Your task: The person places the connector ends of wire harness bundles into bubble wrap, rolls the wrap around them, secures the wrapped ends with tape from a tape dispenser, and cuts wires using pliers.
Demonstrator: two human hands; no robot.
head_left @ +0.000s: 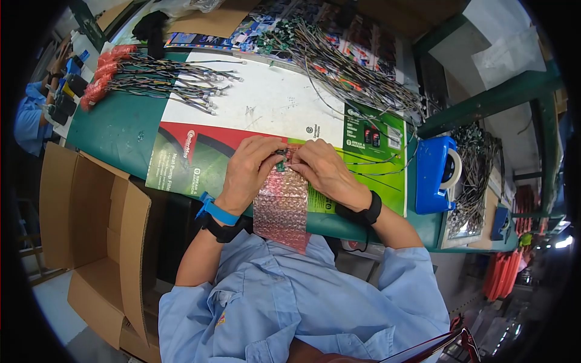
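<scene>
A strip of pink bubble wrap point(280, 209) hangs over the table's front edge toward my lap. At its upper end lie small green circuit boards point(281, 163), partly covered by my fingers. My left hand point(247, 172) is closed, thumb and fingertips pinched at the boards. From the other side my right hand point(330, 172) is closed too, its fingertips pressing at the wrap's top end beside the boards; what exactly they grip is partly hidden. Thin dark cables point(378, 173) run out to the right from behind my right hand.
Cable bundles with red wrapped ends point(100, 78) lie at the left back. A large heap of cables point(357, 66) fills the back right. A blue tape dispenser point(434, 175) stands at the right edge. An open cardboard box point(91, 212) is at my left. Printed card point(200, 160) covers the tabletop.
</scene>
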